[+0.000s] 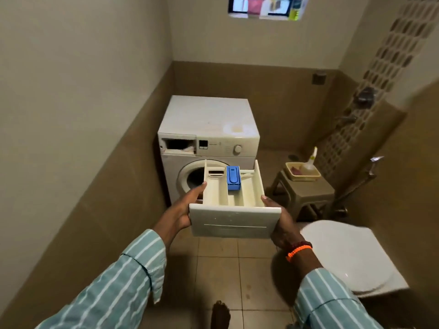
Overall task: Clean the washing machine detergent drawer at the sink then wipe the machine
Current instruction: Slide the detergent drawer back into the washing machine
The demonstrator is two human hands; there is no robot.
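Observation:
I hold the cream detergent drawer (234, 220) level in mid-air in front of me, its flat front panel facing me. A blue insert (233, 178) sits in its middle compartment. My left hand (184, 208) grips the drawer's left side and my right hand (281, 225) grips its right side. Behind it, the white front-loading washing machine (209, 119) stands against the back wall, with an open drawer slot (179, 145) at its top left. No sink is in view.
A brown plastic stool (308, 191) to the machine's right carries a yellow tub (303, 178) with a spray bottle (311, 160). A white toilet lid (346, 255) is at my right. Taps (364, 96) are on the right wall. Tiled floor (221, 264) lies below, and my foot (221, 313).

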